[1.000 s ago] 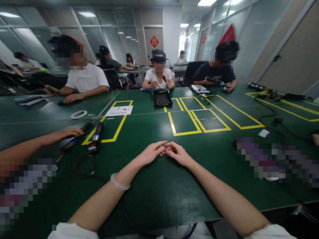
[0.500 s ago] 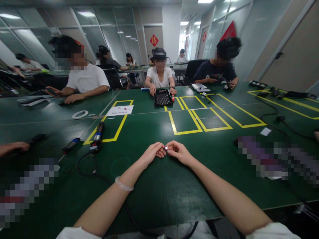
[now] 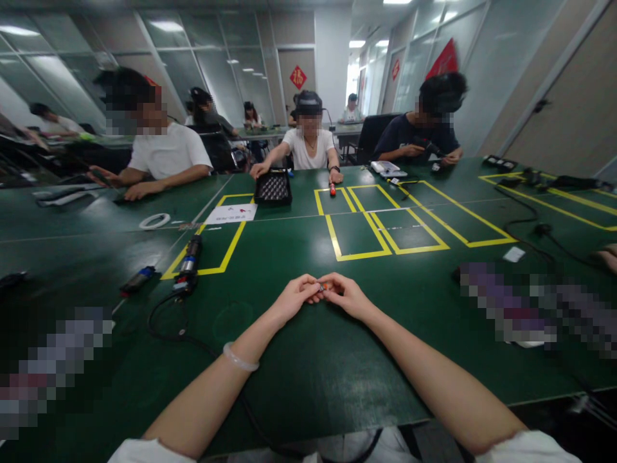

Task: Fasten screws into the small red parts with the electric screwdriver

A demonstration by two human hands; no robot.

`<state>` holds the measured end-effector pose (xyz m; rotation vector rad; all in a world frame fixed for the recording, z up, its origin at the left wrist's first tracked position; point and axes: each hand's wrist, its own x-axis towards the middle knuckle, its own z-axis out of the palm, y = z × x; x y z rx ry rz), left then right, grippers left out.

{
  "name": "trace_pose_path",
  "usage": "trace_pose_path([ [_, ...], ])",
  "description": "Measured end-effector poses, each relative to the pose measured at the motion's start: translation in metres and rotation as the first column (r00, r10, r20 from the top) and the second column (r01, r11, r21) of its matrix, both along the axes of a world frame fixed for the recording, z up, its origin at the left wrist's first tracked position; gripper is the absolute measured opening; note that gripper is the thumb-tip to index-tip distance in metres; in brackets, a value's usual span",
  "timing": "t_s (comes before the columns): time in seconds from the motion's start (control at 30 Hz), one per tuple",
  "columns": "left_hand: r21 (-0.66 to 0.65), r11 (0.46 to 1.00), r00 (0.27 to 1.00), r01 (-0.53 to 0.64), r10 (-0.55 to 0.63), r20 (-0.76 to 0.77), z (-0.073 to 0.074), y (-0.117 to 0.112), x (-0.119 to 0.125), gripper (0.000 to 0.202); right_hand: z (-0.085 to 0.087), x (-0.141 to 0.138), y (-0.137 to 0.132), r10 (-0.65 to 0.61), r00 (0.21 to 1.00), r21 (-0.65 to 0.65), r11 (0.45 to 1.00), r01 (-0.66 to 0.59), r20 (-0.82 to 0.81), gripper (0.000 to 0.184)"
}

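Pinching the tiny orange part (image 3: 326,286), left hand (image 3: 295,298) and right hand (image 3: 351,298) are holding something probably light, stiff, best gripped by its edges.

Small orange-silver part (image 3: 325,286), mostly hidden, between left hand (image 3: 299,298) and right hand (image 3: 348,297)

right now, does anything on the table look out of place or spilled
Nothing looks spilled. Mildly odd: the white sheet overlaps the left yellow outline, and a corded tool crosses its near edge, neither sitting neatly inside. The small part between left hand and right hand is too hidden to judge.
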<state>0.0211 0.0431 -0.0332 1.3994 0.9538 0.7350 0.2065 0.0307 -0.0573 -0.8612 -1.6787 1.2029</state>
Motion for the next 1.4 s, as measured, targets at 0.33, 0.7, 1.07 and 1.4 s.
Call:
trace_pose_path([
  [0.33, 0.341, 0.940, 0.991, -0.014, 0.060, -0.123, 0.001, -0.003, 0.000, 0.021, -0.007, 0.001, 0.007, -0.063, 0.995, -0.088, 0.995, 0.055, -0.083, 0.026],
  [0.7, 0.452, 0.892, 0.971, -0.013, 0.119, -0.206, 0.005, -0.007, 0.000, 0.018, -0.003, 0.001, 0.006, -0.094, 0.996, 0.011, 0.996, 0.094, 0.010, 0.025],
  [1.07, 0.482, 0.876, 0.938, 0.026, 0.146, -0.316, 0.020, 0.012, -0.030, 0.040, -0.007, 0.004, 0.009, -0.123, 0.992, -0.044, 0.991, 0.123, -0.002, 0.023],
  [1.4, 0.719, 0.689, -0.017, -0.094, 0.721, -0.693, 0.022, 0.039, -0.200, 0.068, -0.008, 0.002, 0.010, -0.114, 0.993, -0.077, 0.990, 0.115, 0.012, 0.024],
])
